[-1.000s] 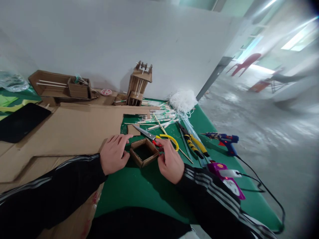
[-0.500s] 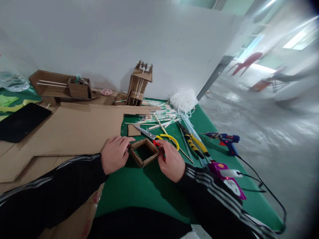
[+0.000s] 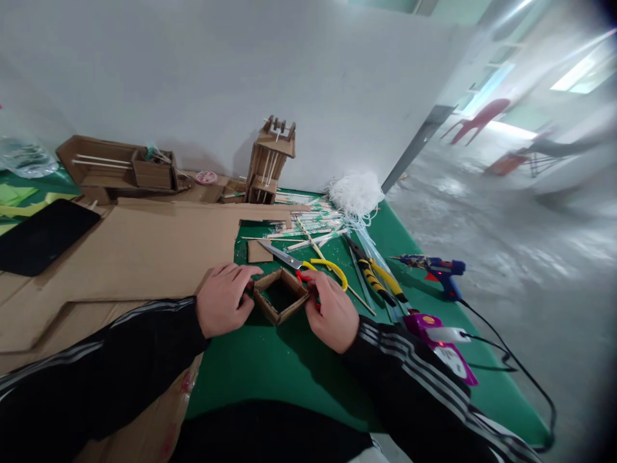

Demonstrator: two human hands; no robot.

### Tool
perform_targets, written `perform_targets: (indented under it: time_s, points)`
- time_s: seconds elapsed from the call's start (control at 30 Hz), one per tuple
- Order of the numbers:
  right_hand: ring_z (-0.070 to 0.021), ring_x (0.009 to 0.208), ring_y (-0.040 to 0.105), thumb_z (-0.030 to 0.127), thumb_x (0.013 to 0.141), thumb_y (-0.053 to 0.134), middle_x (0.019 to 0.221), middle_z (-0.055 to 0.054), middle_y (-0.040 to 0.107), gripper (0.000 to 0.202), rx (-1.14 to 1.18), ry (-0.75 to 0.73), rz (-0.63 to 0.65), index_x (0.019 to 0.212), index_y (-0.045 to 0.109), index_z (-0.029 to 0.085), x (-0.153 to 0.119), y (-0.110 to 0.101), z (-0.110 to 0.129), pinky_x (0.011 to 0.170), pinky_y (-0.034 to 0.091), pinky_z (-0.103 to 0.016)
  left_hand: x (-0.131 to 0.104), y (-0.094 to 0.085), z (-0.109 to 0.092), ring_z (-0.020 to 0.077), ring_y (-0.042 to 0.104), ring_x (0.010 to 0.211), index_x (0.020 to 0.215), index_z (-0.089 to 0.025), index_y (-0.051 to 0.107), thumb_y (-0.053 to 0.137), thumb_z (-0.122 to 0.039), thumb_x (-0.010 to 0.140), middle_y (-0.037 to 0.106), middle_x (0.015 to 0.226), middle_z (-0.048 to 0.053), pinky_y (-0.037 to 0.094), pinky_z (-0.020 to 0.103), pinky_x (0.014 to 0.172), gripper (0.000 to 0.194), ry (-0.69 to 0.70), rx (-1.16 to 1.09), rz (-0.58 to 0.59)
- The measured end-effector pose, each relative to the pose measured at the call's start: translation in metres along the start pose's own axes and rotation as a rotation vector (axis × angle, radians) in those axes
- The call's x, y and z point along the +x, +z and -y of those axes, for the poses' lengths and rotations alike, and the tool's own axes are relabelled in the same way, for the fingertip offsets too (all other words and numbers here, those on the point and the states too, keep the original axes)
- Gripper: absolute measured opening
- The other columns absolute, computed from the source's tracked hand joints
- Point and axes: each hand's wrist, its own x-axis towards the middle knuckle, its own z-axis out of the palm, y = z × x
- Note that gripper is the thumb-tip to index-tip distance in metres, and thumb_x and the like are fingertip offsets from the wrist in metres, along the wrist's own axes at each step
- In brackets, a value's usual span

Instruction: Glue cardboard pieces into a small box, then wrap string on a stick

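On the green tabletop (image 3: 231, 379) sits a small, four-sided cardboard frame (image 3: 293, 309), open at the top, with green showing through its middle. My left hand (image 3: 224, 301) is at the frame's left corner, fingers curled against it and fingertips partly hidden. At the opposite corner, my right hand (image 3: 333, 313) pinches the cardboard between thumb and fingers. Just behind the frame lie scissors (image 3: 284, 256) with yellow and red handles, partly covered by my right hand. A small cardboard square (image 3: 258, 253) is beneath the blade tip.
Large cardboard sheets (image 3: 168, 251) cover the left side, with a black tablet-like slab (image 3: 45, 236) on them. Thin sticks (image 3: 313, 225), white string (image 3: 355, 196), pliers (image 3: 371, 276) and a corded blue glue gun (image 3: 434, 267) lie right. Cardboard models (image 3: 270, 164) stand along the wall.
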Motion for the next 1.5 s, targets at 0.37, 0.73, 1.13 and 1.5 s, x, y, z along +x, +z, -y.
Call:
perform_targets:
  time_s: [0.37, 0.73, 1.13, 1.5]
  points:
    - [-0.0279, 0.104, 0.058, 0.001, 0.068, 0.045, 0.111, -0.013, 0.059, 0.053, 0.031, 0.005, 0.005, 0.119, 0.049, 0.016, 0.000, -0.003, 0.002, 0.093, 0.050, -0.046, 0.000, 0.000, -0.002, 0.0279, 0.054, 0.093, 0.122, -0.016, 0.051, 0.051, -0.009, 0.069, 0.062, 0.097, 0.008, 0.041, 0.044, 0.090, 0.053, 0.061, 0.077, -0.010]
    - [-0.0298, 0.132, 0.040, 0.008, 0.071, 0.051, 0.141, -0.014, 0.041, 0.063, 0.109, -0.165, 0.099, 0.132, 0.041, 0.021, -0.005, -0.012, 0.013, 0.106, 0.040, -0.051, -0.002, -0.001, -0.005, 0.0287, 0.053, 0.103, 0.123, -0.016, 0.049, 0.050, -0.009, 0.068, 0.057, 0.114, 0.011, 0.042, 0.043, 0.092, 0.056, 0.106, 0.015, -0.063]
    - [-0.0275, 0.126, 0.045, 0.012, 0.077, 0.054, 0.136, -0.013, 0.049, 0.054, 0.104, -0.171, 0.086, 0.130, 0.044, 0.019, -0.003, -0.008, 0.012, 0.105, 0.040, -0.049, -0.001, -0.008, -0.008, 0.0293, 0.053, 0.103, 0.122, -0.017, 0.051, 0.050, -0.010, 0.070, 0.057, 0.115, 0.012, 0.044, 0.044, 0.091, 0.053, 0.125, -0.035, 0.005]
    - [-0.0274, 0.125, 0.046, 0.013, 0.078, 0.055, 0.135, -0.012, 0.050, 0.053, 0.112, -0.168, 0.085, 0.129, 0.045, 0.020, -0.004, -0.007, 0.012, 0.105, 0.040, -0.049, 0.000, -0.008, -0.009, 0.0289, 0.054, 0.103, 0.120, -0.018, 0.051, 0.049, -0.011, 0.071, 0.059, 0.114, 0.011, 0.044, 0.044, 0.091, 0.050, 0.126, -0.050, 0.011]
